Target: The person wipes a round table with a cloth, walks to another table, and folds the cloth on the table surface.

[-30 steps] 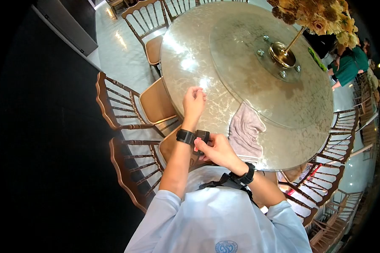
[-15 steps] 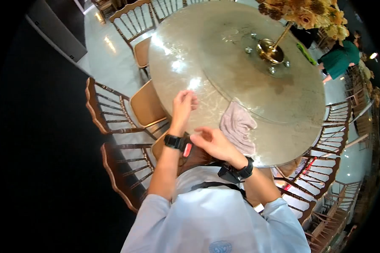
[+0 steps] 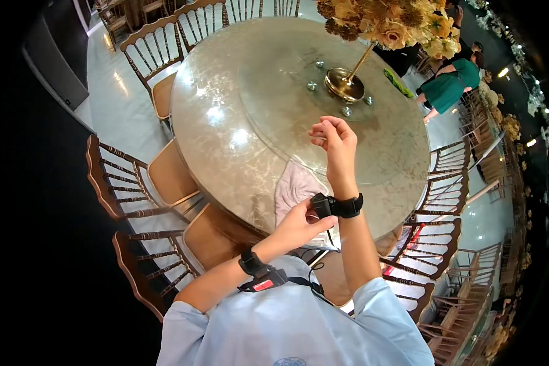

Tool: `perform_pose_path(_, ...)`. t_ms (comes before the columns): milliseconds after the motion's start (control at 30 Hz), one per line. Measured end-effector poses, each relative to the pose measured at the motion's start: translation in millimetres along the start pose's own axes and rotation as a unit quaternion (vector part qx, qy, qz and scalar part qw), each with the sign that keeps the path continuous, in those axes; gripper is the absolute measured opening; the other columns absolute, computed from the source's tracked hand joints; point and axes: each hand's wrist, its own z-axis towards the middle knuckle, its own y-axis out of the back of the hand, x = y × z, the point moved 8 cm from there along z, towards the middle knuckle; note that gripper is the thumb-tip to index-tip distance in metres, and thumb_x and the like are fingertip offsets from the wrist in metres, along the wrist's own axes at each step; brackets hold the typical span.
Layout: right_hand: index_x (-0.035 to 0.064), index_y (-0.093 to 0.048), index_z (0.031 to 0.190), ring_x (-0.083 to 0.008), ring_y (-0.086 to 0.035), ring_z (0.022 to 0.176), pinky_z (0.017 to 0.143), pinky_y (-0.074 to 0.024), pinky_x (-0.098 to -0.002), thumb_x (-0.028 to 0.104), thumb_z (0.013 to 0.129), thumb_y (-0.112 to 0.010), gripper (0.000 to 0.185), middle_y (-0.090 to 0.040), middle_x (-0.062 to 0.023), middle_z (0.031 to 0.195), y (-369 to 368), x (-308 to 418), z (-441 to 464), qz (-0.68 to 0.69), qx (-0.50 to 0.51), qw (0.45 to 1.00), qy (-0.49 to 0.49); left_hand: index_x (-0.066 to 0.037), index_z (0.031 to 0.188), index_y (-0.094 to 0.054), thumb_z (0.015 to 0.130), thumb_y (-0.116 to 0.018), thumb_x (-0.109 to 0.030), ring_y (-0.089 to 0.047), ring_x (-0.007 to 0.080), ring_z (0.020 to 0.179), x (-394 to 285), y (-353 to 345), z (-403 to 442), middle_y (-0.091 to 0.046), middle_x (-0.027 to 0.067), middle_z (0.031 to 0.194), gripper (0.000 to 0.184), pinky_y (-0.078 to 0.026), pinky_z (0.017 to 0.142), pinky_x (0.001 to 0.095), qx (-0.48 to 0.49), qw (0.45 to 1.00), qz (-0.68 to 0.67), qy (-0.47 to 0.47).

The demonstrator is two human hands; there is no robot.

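My left hand [image 3: 300,224] reaches across to my right wrist, with its thumb and fingers closed around the black wrist device [image 3: 321,205] strapped there. Raised over the table, my right hand [image 3: 337,145] holds nothing; its fingers are loosely bent and partly apart. Another black wrist device [image 3: 268,279] with a red label sits on my left forearm. A crumpled pale pink cloth [image 3: 294,186] lies on the round table [image 3: 216,165] just beyond my hands, partly hidden by them.
A gold flower stand [image 3: 344,85] with small glass pieces around its base rises from the table's raised round centre. A green item [image 3: 398,83] lies at the far edge. Wooden chairs [image 3: 171,174] ring the table. A person in green [image 3: 451,85] bends beyond it.
My right hand has left my left wrist and risen over the table. My left hand has come down and taken hold of the device on my right wrist. The view has shifted right.
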Motion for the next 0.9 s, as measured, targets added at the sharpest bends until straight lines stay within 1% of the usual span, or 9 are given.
perform_pose_path(67,-0.0012,-0.06,0.106,-0.0173,-0.066,0.081,0.068,-0.0519,-0.0274,0.014,0.095,-0.057,0.019,-0.067,-0.0094,0.09,5,-4,3,-0.022,-0.007,1.0,0.009,0.0,0.109,-0.056,0.086,-0.072,-0.021,-0.057,0.0076,0.082,4,3,3,-0.062,0.0015,0.094,0.035,-0.049,0.074,0.0244,-0.047,0.999,0.013,0.011)
perform_pose_path(167,-0.0011,-0.06,0.104,-0.015,-0.065,0.078,0.065,-0.0511,-0.0259,0.012,0.094,-0.057,0.017,-0.067,-0.009,0.088,9,-8,5,-0.061,-0.009,0.998,0.034,0.0,0.104,-0.057,0.086,-0.071,-0.02,-0.059,0.0075,0.074,7,1,2,-0.063,0.001,0.085,0.031,-0.05,0.067,0.0239,-0.062,0.998,0.019,0.022)
perform_pose_path(200,-0.0014,-0.06,0.104,-0.0143,-0.065,0.077,0.065,-0.0507,-0.0254,0.011,0.094,-0.056,0.016,-0.067,-0.0088,0.088,10,-10,6,-0.084,-0.008,0.995,0.048,0.0,0.104,-0.057,0.086,-0.071,-0.02,-0.059,0.0075,0.074,8,-1,1,-0.063,0.001,0.085,0.031,-0.05,0.067,0.0239,-0.061,0.998,0.019,0.023)
perform_pose_path(267,-0.0017,-0.06,0.104,-0.0135,-0.064,0.077,0.064,-0.0503,-0.0249,0.01,0.094,-0.055,0.016,-0.066,-0.0086,0.087,12,-14,7,-0.109,-0.007,0.992,0.061,0.0,0.099,-0.056,0.085,-0.071,-0.02,-0.058,0.0069,0.066,11,-2,0,-0.063,0.0008,0.079,0.028,-0.049,0.06,0.023,-0.058,0.997,0.03,0.035)
perform_pose_path(367,-0.0019,-0.059,0.103,-0.013,-0.064,0.075,0.063,-0.0497,-0.0241,0.008,0.093,-0.054,0.015,-0.066,-0.0083,0.086,11,-15,7,-0.153,-0.001,0.985,0.084,0.0,0.096,-0.056,0.086,-0.071,-0.021,-0.058,0.0063,0.064,17,-5,0,-0.063,0.0005,0.077,0.027,-0.048,0.057,0.0225,-0.057,0.997,0.031,0.035)
perform_pose_path(633,-0.0031,-0.058,0.105,-0.0123,-0.063,0.071,0.062,-0.0493,-0.0236,0.009,0.093,-0.053,0.017,-0.066,-0.008,0.083,3,-32,6,-0.093,0.031,0.995,0.01,0.0,0.096,-0.057,0.087,-0.071,-0.023,-0.061,0.0079,0.065,16,-3,-4,-0.064,0.0026,0.08,0.029,-0.053,0.059,0.023,-0.047,0.997,0.024,0.05)
perform_pose_path(667,-0.0031,-0.058,0.105,-0.0123,-0.063,0.071,0.062,-0.0493,-0.0236,0.009,0.093,-0.053,0.017,-0.066,-0.008,0.083,2,-34,5,-0.092,0.031,0.995,0.009,0.0,0.098,-0.057,0.087,-0.07,-0.024,-0.062,0.0082,0.066,17,-3,-4,-0.064,0.003,0.081,0.029,-0.054,0.06,0.0229,-0.04,0.997,0.034,0.057)
perform_pose_path(733,-0.004,-0.06,0.101,-0.0133,-0.064,0.071,0.063,-0.0497,-0.0251,0.007,0.091,-0.053,0.017,-0.067,-0.0094,0.08,-4,-32,0,-0.157,0.041,0.985,0.062,0.0,0.099,-0.057,0.087,-0.07,-0.024,-0.062,0.0081,0.068,13,0,-8,-0.064,0.0029,0.083,0.029,-0.055,0.06,0.0228,-0.042,0.996,0.017,0.079)
perform_pose_path(900,-0.003,-0.06,0.102,-0.0136,-0.065,0.07,0.063,-0.05,-0.0258,0.007,0.09,-0.053,0.018,-0.068,-0.0086,0.08,-7,-43,-5,-0.149,0.05,0.987,0.042,-0.001,0.104,-0.058,0.088,-0.07,-0.023,-0.062,0.0077,0.074,10,1,-17,-0.063,0.0029,0.089,0.03,-0.055,0.062,0.0224,-0.051,0.991,-0.033,0.123)
